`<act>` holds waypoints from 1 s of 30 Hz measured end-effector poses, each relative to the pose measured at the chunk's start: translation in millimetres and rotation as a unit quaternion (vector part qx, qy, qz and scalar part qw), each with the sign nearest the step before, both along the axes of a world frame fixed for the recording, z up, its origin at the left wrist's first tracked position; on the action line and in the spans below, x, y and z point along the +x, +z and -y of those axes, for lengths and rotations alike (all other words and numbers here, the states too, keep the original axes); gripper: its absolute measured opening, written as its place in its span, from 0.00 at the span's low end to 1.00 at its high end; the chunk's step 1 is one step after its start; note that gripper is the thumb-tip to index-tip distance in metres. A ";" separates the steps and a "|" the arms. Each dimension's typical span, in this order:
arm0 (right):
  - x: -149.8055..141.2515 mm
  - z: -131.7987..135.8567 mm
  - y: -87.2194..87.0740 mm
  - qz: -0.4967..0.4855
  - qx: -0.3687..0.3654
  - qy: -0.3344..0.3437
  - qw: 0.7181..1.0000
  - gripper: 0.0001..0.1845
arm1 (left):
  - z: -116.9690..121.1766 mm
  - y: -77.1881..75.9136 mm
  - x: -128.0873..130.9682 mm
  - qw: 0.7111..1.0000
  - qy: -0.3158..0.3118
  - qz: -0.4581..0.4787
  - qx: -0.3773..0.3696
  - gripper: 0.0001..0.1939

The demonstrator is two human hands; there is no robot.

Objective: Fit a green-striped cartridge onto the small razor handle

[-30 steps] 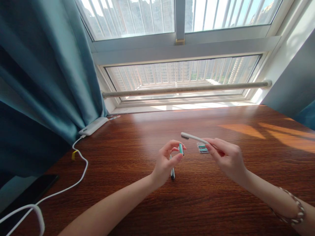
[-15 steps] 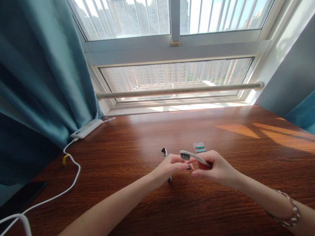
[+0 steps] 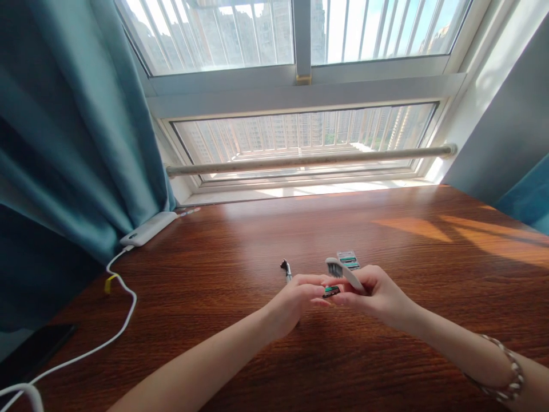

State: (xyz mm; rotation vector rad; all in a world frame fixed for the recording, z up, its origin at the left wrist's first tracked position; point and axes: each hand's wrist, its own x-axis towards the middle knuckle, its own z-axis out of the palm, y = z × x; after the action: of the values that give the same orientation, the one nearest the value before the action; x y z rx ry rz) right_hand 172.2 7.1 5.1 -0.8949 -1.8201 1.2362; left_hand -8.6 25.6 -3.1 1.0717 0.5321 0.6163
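Observation:
My left hand point(image 3: 289, 300) is closed, pinching a small razor cartridge point(image 3: 330, 292) with a green strip between thumb and fingers. My right hand point(image 3: 381, 292) grips a white toothbrush point(image 3: 352, 279), its grey bristles leaning left above the cartridge. The right fingertips come up against the cartridge's right end, and the two hands meet over the table. Behind my left hand lies a razor handle point(image 3: 287, 270); only its far end shows, the rest hidden by the hand. Just beyond the toothbrush sits a clear plastic case point(image 3: 348, 257) with green-striped cartridges in it.
The brown wooden table point(image 3: 240, 246) runs up to the window sill. At the far left a white power bank point(image 3: 149, 228) lies by the blue curtain point(image 3: 86, 114), its white cable point(image 3: 131, 312) trailing toward me. A dark flat object point(image 3: 40, 346) rests at the left edge.
The toothbrush head has shifted right and turned. More of the cartridge shows between my hands, which have come closer together. My left hand now hides the razor handle's near end.

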 end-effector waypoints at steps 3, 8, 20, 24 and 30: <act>-1.2 1.1 -3.1 0.000 0.003 -0.022 1.000 0.11 | 3.0 -3.7 1.0 0.999 0.009 0.026 -0.031 0.15; -4.9 5.0 -6.4 0.023 0.084 -0.089 0.992 0.09 | 5.4 -8.4 0.8 0.998 0.015 0.043 -0.050 0.14; -5.5 12.0 -12.3 0.073 0.369 -0.189 0.907 0.11 | 19.8 -19.3 12.5 0.981 -0.001 0.119 -0.156 0.19; -3.2 12.7 -16.6 0.092 0.448 -0.177 0.872 0.13 | 27.6 -17.3 13.7 0.975 0.009 0.120 -0.188 0.19; 0.1 16.0 -17.2 0.156 0.506 -0.167 0.832 0.15 | 35.3 -17.4 16.0 0.971 0.047 0.128 -0.198 0.15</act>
State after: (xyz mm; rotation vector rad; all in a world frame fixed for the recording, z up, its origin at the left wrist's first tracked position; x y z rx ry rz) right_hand 172.3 -8.9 -12.2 -0.7279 -2.0593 -0.1844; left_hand 7.4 -9.7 -20.6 0.5827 0.4571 0.6849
